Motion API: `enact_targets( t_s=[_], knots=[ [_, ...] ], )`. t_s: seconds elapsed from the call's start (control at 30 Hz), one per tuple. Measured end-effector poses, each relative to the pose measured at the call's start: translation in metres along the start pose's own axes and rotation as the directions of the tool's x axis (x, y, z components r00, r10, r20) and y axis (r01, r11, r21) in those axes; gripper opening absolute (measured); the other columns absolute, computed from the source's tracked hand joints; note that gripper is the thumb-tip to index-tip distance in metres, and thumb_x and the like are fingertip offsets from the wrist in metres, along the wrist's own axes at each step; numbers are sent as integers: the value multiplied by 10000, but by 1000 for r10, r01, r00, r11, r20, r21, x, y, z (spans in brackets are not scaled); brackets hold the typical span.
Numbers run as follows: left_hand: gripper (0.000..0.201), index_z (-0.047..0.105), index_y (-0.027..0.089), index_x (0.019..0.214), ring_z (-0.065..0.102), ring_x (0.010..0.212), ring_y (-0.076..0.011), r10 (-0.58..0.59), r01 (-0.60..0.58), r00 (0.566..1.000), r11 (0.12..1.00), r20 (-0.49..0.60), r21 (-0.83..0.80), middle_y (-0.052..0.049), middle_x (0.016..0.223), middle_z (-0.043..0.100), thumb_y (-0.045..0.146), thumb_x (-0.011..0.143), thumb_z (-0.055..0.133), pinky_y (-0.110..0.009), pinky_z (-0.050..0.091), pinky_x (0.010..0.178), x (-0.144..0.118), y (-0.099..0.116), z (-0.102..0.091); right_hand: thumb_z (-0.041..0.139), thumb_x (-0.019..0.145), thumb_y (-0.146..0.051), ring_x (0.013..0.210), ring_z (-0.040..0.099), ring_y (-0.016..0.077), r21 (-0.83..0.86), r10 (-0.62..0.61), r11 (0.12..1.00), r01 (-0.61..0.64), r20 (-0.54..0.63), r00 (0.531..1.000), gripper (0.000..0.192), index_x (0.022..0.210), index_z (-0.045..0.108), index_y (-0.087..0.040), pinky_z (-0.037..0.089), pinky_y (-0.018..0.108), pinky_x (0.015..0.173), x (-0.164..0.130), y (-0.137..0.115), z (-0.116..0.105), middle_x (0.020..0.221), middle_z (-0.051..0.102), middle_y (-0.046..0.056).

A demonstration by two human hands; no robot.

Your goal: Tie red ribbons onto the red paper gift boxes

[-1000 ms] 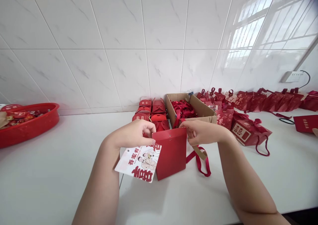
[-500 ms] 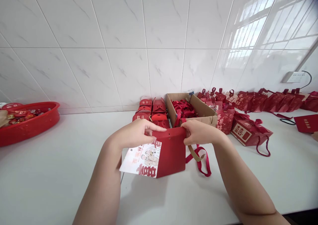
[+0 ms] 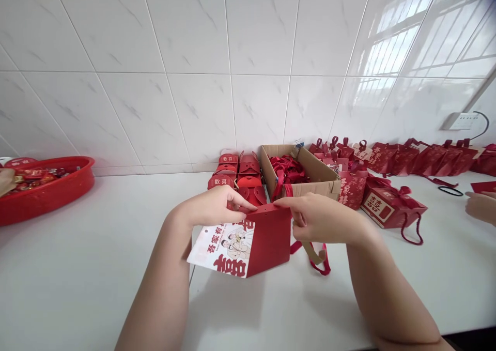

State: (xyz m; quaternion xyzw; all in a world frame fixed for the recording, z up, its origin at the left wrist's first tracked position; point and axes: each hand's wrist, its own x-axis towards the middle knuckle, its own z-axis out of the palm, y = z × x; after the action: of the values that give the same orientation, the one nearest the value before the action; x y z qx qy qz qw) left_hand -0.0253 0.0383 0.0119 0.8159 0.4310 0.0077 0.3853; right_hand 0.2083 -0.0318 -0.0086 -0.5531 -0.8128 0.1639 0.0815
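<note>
Head view: left hand (image 3: 215, 206), white card (image 3: 227, 250), red bag (image 3: 271, 245), right hand (image 3: 320, 217).
Left hand pinches red bag's top edge; red bag, between hands, looks light, stiff, crease-prone, best held by upper corners; right hand curled, forefinger on top edge, grip unclear.

With our left hand (image 3: 217, 206) we hold a red bag (image 3: 270, 247) by its top edge, a printed white card (image 3: 225, 250) hanging against its left side. Our right hand (image 3: 318, 217) touches the bag's top edge with an outstretched forefinger, other fingers curled; a red ribbon (image 3: 325, 265) trails below. Beyond, we see small red boxes (image 3: 250, 178) beside a cardboard box (image 3: 318, 189) of red ribbons (image 3: 290, 171). To our left sits a red basin (image 3: 46, 198) of wrapped sweets (image 3: 42, 175); on our right, red gift bags (image 3: 406, 157) line the tiled wall (image 3: 194, 113), near another person's hand (image 3: 482, 209).
</note>
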Motion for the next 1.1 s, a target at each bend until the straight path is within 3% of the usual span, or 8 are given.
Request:
enact_targets(
  t_s=[0.17,0.47,0.6,0.7,0.8,0.97,1.1],
  knots=[
    [395,688,297,1116,483,501,-83,16,-15,1000,999,-22,40,17,698,654,252,747,555,-183,327,428,0,1,2,465,680,-140,554,458,133,-126,16,992,-30,-113,993,353,1010,566,-211,231,253,479,11,-3,10,615,553,-12],
    [392,681,314,1127,530,541,-107,-14,13,999,1000,36,21,15,727,675,289,758,552,-198,327,436,-1,0,4,462,657,-143,520,408,126,-196,30,979,-59,-149,988,142,754,539,-211,206,264,468,10,-10,9,570,525,-7],
    [378,692,301,1110,561,582,-117,-2,1,998,1000,69,8,-1,822,705,297,759,550,-206,344,461,0,1,4,459,655,-130,544,435,135,-206,20,977,-55,-168,986,152,723,570,-210,223,267,487,11,-11,9,563,545,1],
    [390,683,295,1132,530,553,-105,7,-8,999,1000,53,20,-5,810,702,302,769,541,-207,319,451,0,0,4,470,668,-137,610,494,151,-124,27,991,-46,-144,989,326,932,635,-232,281,259,515,6,0,1,632,585,3],
    [377,688,305,1123,521,553,-102,11,-13,999,1000,45,26,-4,824,705,313,781,531,-208,313,453,-1,0,3,493,684,-175,683,537,167,10,95,996,-94,-101,990,455,1128,579,-221,342,248,534,4,17,-9,727,602,10],
    [376,693,295,1117,506,537,-102,-8,7,999,1000,38,27,-7,802,700,330,772,546,-214,293,445,-1,0,4,532,678,-208,682,546,147,207,18,977,-40,106,994,263,928,608,-175,394,240,551,19,35,-13,783,601,20],
    [349,705,286,1084,482,528,-101,0,-1,999,1000,50,7,-8,771,680,363,791,530,-214,287,444,-1,-3,4,533,673,-205,602,509,120,268,39,961,-68,114,993,156,816,579,-161,362,230,505,33,35,-4,706,586,6]
  ],
)
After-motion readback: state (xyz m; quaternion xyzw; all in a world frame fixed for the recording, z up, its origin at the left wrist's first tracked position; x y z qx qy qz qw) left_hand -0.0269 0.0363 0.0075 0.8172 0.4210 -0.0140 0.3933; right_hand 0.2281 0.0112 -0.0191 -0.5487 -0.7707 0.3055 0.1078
